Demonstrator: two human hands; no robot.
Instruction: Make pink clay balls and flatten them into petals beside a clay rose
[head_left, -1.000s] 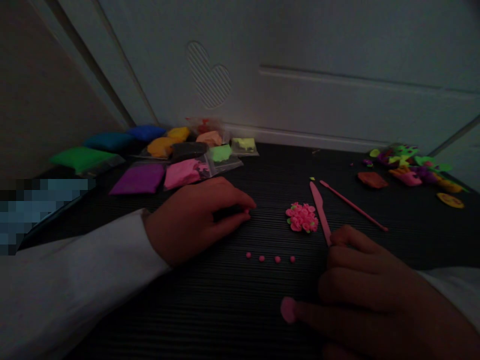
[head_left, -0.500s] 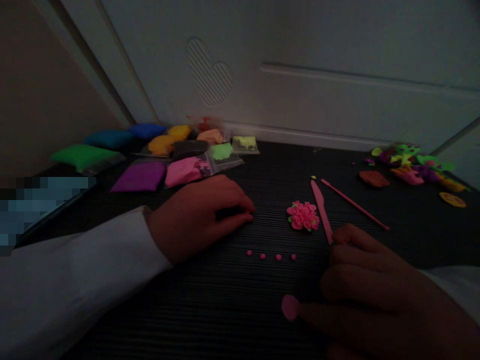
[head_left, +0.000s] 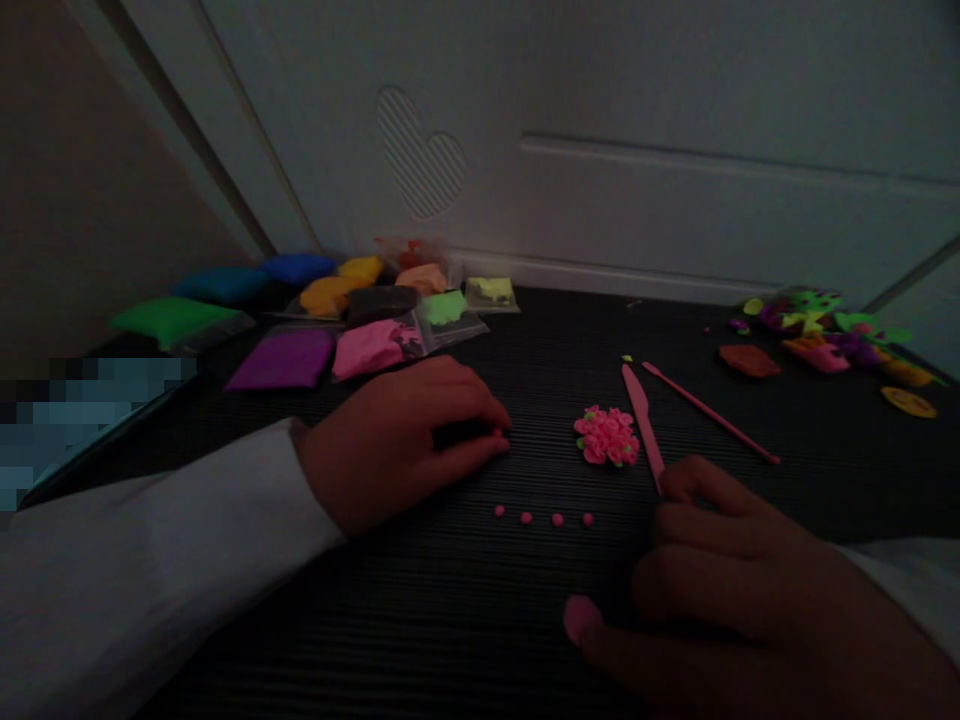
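At centre left, my left hand [head_left: 416, 430] rests on the dark table, its thumb and fingers pinching a small pink clay ball [head_left: 497, 433]. Several more pink clay balls [head_left: 557, 520] lie in a row in front of it. My right hand [head_left: 742, 590] is low on the right, its upper fingers bent and its thumb stretched out apart from them. That thumb touches the edge of a flattened pink clay disc [head_left: 580, 613]. A pink clay knife [head_left: 643, 420] ends beside the bent fingers. Between the hands sits a cluster of pink clay flowers [head_left: 606, 436] with green leaf bits.
Bags of coloured clay, among them a purple bag [head_left: 281, 360] and a green bag [head_left: 176, 320], lie back left. A thin pink tool [head_left: 709, 410] is beyond the knife. Brown clay [head_left: 748, 361] and a colourful clay pile [head_left: 840, 335] are back right. A white panel [head_left: 637, 220] stands behind.
My right thumb has slid onto the pink disc and covers its lower right edge. The disc looks slightly tilted now. The left hand has stayed nearly still; the view shifted slightly.
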